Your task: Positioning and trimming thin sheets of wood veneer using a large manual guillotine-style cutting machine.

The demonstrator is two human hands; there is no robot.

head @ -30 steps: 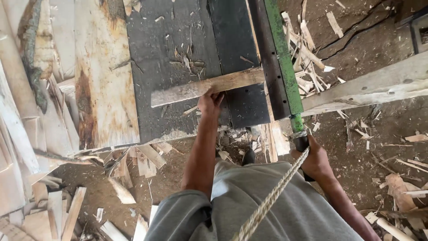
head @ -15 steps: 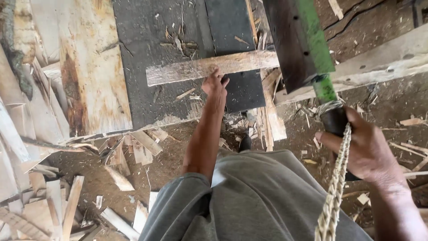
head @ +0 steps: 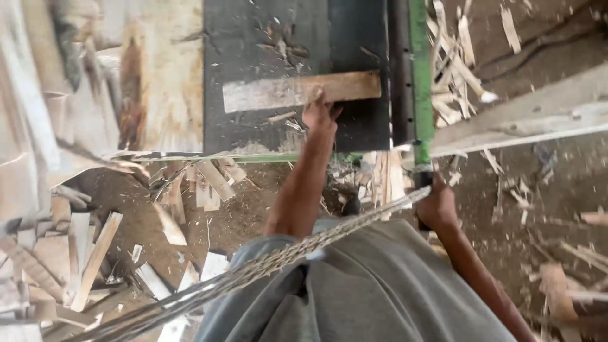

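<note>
Hands on a wooden slat and a green lever at a dark cutting surface.

The dark surface (head: 266,133) fills the far middle of the view, with a pale worn sheet (head: 145,82) lying to its left and a long grey beam (head: 525,120) running off to the right. Along the surface's right edge runs the green lever (head: 420,76), reaching from far to near. Across the surface lies the wooden slat (head: 297,92), its right end close to the lever. The left hand (head: 318,114) rests on the slat's near edge, fingers spread flat and pressing down, not wrapped around it. The right hand (head: 436,206) is closed around the lever's dark near end. A braided rope (head: 278,256) slants from that grip down to the near left. Wood offcuts (head: 82,253) litter the dirt floor (head: 544,209).
</note>
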